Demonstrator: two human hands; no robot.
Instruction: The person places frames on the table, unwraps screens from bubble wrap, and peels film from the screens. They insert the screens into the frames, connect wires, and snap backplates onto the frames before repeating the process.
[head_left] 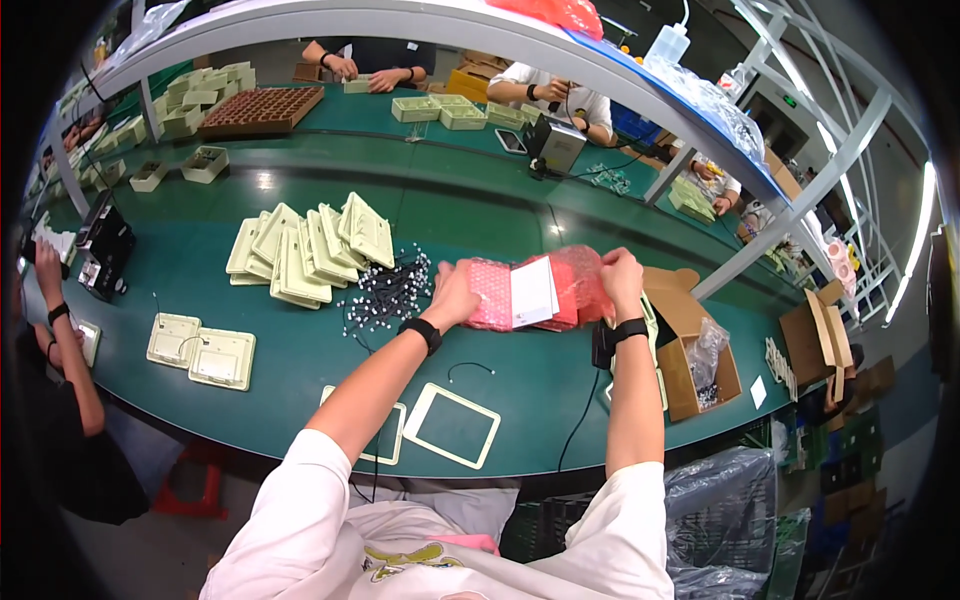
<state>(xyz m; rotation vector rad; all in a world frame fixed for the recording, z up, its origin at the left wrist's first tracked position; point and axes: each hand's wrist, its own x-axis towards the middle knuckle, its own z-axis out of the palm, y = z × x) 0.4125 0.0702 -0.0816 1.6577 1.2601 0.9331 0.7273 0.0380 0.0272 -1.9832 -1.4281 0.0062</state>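
Note:
A pink bubble-wrap bag (pixel 488 296) with a white label (pixel 533 291) on its face lies across the green table in front of me. My left hand (pixel 455 294) is closed on its left end, the fingertips partly hidden. At the other end, my right hand (pixel 622 277) pinches the loose, see-through red plastic. Just left of my left hand is a heap of short black leads with white connectors (pixel 392 292). Beside that heap leans a pile of pale cream plastic housings (pixel 310 250). A black box-shaped device with a cord (pixel 601 346) sits below my right wrist.
Cream frames (pixel 452 426) lie near the front edge, with two housings (pixel 222 358) farther left. An open cardboard box (pixel 690 375) stands right of my right forearm. A grey shelf beam (pixel 400 22) crosses overhead. Co-workers' hands (pixel 385 80) work at the far bench; another person sits left.

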